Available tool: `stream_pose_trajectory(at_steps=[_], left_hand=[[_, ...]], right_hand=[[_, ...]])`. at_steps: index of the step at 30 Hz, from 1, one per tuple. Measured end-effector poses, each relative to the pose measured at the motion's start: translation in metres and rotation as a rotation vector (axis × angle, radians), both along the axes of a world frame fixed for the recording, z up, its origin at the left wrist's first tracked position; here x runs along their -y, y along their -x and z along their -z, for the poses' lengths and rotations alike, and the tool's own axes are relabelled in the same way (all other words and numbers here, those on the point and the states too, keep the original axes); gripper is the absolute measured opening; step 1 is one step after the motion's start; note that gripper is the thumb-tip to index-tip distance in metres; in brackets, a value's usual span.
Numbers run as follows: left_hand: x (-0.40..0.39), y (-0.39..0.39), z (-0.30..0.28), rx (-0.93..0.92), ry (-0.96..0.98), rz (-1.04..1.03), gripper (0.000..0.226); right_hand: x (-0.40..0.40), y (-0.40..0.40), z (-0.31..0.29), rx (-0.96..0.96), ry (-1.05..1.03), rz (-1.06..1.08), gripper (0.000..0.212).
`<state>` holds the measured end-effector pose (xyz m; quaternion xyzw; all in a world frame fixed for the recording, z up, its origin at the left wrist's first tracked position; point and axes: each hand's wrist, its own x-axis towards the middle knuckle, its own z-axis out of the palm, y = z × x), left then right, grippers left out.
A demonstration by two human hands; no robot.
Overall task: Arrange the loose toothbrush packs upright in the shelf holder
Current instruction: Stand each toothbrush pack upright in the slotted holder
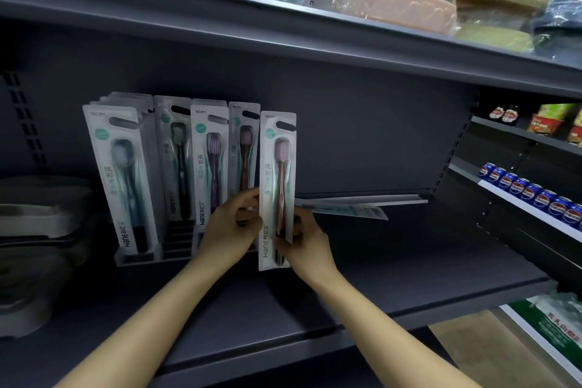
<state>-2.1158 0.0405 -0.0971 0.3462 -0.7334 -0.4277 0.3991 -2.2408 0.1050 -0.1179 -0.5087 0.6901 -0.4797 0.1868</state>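
Toothbrush packs are being sorted here, and the one in hand, the pink-brush pack [277, 189], is being held upright just to the right of the shelf holder [138, 257], its bottom edge hanging in front of the shelf board rather than seated in a slot. The right hand [302, 236] is pinching its lower right edge, fingers curled round the card, while the left hand [233, 224] is gripping the lower left edge with thumb and fingers closed on it, its knuckles lying in front of the holder's right end. To do this step well, I would judge that both hands should be keeping the card vertical, sliding it leftward until its foot is meeting a free slot at the holder's right end, then lowering it straight so it is not bending or knocking its neighbours. Counting outward from the holder: four packs are showing faces upright in it, with several more stacked behind the leftmost, too overlapped to count; one pack is in the hands; at least two loose packs [346, 209] are lying flat on the shelf to the right of the holder, near the back wall. Further right of the holder, a row of blue cans [532, 192] is standing on a neighbouring shelf, at least eight in view.
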Motion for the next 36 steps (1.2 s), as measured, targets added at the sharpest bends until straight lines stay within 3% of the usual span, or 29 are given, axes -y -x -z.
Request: stream_pose_trajectory(at_steps=[8, 14, 18, 22, 36], left_hand=[[0.005, -0.007, -0.011, 0.009, -0.023, 0.014, 0.07], [0.004, -0.004, -0.022, 0.006, -0.045, 0.028, 0.073], [0.008, -0.002, -0.025, -0.021, -0.05, 0.033, 0.071], [0.021, -0.003, -0.018, -0.006, -0.085, 0.016, 0.047], [0.036, 0.003, -0.014, 0.003, -0.254, -0.12, 0.048]], right_hand=[[0.031, -0.014, -0.011, 0.015, 0.042, -0.008, 0.04], [0.055, -0.02, -0.007, 0.047, 0.068, 0.021, 0.035], [0.067, -0.017, -0.01, 0.008, 0.093, 0.03, 0.033], [0.075, -0.011, -0.018, -0.044, 0.074, 0.045, 0.028], [0.093, -0.007, -0.023, -0.097, 0.051, 0.033, 0.016]])
